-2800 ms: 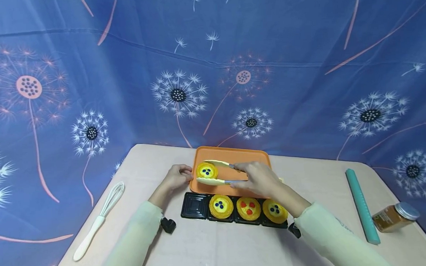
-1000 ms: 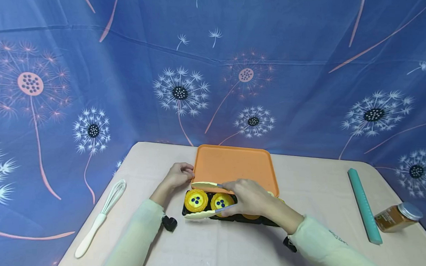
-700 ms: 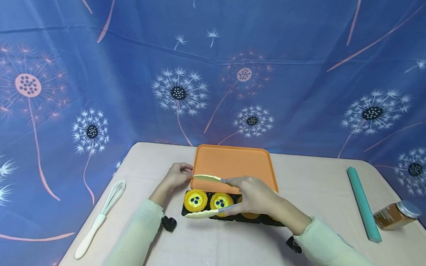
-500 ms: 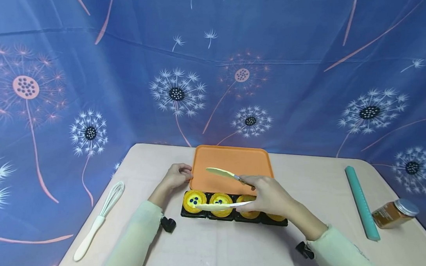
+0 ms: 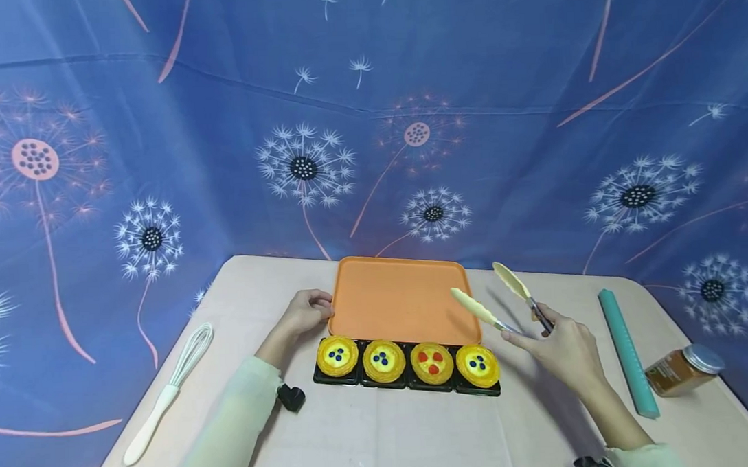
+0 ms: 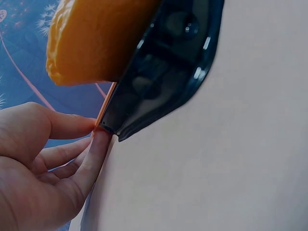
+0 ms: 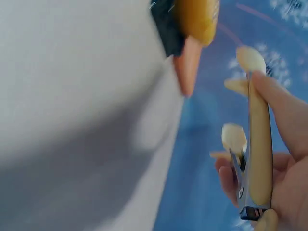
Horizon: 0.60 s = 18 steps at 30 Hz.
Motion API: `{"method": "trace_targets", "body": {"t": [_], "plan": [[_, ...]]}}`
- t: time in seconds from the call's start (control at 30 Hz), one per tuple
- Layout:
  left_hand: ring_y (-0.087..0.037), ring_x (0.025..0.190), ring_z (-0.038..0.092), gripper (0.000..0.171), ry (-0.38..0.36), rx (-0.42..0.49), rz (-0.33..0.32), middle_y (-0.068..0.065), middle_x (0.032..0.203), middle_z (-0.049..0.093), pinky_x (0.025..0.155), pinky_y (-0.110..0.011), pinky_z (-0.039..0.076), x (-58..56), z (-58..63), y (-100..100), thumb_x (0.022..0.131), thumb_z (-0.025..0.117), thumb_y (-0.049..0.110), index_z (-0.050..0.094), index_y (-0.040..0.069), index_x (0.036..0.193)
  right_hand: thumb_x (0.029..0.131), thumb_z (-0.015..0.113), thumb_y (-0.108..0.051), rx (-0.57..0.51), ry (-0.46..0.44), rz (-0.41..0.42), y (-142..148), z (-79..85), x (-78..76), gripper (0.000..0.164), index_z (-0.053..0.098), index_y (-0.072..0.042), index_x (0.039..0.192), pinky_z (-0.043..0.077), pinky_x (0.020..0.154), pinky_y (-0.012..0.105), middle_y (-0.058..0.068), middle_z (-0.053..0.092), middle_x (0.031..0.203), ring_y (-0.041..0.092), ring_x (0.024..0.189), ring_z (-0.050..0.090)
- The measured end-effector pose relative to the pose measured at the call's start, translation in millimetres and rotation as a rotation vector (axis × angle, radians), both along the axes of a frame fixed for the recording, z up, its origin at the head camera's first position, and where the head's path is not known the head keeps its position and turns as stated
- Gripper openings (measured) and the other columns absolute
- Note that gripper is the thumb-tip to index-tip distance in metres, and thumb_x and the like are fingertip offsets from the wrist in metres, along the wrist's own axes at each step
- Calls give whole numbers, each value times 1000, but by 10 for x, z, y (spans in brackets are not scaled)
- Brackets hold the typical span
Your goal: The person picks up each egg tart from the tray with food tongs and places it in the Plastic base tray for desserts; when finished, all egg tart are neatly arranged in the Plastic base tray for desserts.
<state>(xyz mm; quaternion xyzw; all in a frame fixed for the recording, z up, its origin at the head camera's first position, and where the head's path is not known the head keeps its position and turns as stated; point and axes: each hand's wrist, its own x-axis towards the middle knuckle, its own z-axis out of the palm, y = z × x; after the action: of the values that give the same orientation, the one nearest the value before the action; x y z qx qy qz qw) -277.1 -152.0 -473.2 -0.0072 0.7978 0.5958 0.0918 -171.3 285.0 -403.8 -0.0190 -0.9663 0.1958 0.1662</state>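
Observation:
My right hand (image 5: 566, 350) holds a pair of tongs (image 5: 475, 305) with cream-coloured tips, spread apart and with nothing between them, above the table to the right of the tray. Thumb and fingers of my left hand (image 6: 43, 159) pinch the left edge of the orange tray (image 5: 403, 294). In front of it lies a black compartmented box (image 5: 360, 380) with an egg tart in each compartment. The leftmost tart (image 5: 338, 356) and its neighbour (image 5: 384, 361) bear blue dots, as does the rightmost tart (image 5: 477, 365). Between them a tart (image 5: 432, 363) has red pieces on top.
A white whisk (image 5: 169, 392) lies at the left of the table. To the right are a teal rod (image 5: 628, 354) and a jar (image 5: 682, 370) with a silver lid, lying on its side. A blue dandelion-patterned cloth (image 5: 370, 124) hangs behind the table.
The blue-dotted tart went from the orange tray into the box's leftmost compartment. The tongs let go of it, and my right hand has moved right with them. My left hand stays at the tray.

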Motion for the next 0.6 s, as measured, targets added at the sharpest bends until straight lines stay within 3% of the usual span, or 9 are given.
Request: {"method": "trace_targets", "body": {"t": [0.13, 0.3, 0.5, 0.6], "plan": [[-16, 74, 60, 29, -1, 0, 2, -14, 92, 63, 69, -28, 54, -4, -15, -12, 80, 65, -2, 61, -5, 109, 66, 71, -66, -8, -55, -134, 168, -115, -23, 89, 59, 4, 120, 32, 41, 31, 12, 60, 66, 22, 49, 45], [-16, 74, 60, 29, -2, 10, -14, -15, 93, 62, 68, -28, 54, 4, -20, 1, 81, 64, -2, 61, -5, 109, 65, 71, -67, 18, -130, -242, 269, -264, -59, 96, 56, 11, 119, 30, 40, 32, 12, 55, 59, 23, 47, 44], [-15, 73, 59, 29, -5, 6, -4, -12, 91, 63, 67, -26, 53, -5, -39, -12, 80, 65, -2, 61, -4, 109, 67, 74, -59, 15, -134, -266, 290, -405, -120, 75, 52, 8, 91, 28, 38, 31, 8, 46, 53, 21, 45, 42], [-15, 73, 59, 29, -4, 0, -5, -12, 91, 62, 66, -26, 53, -9, -37, -19, 80, 65, -2, 61, -3, 109, 67, 75, -58, 10, -131, -268, 293, -445, -128, 71, 50, 6, 85, 27, 38, 30, 8, 44, 53, 21, 45, 41]]}}
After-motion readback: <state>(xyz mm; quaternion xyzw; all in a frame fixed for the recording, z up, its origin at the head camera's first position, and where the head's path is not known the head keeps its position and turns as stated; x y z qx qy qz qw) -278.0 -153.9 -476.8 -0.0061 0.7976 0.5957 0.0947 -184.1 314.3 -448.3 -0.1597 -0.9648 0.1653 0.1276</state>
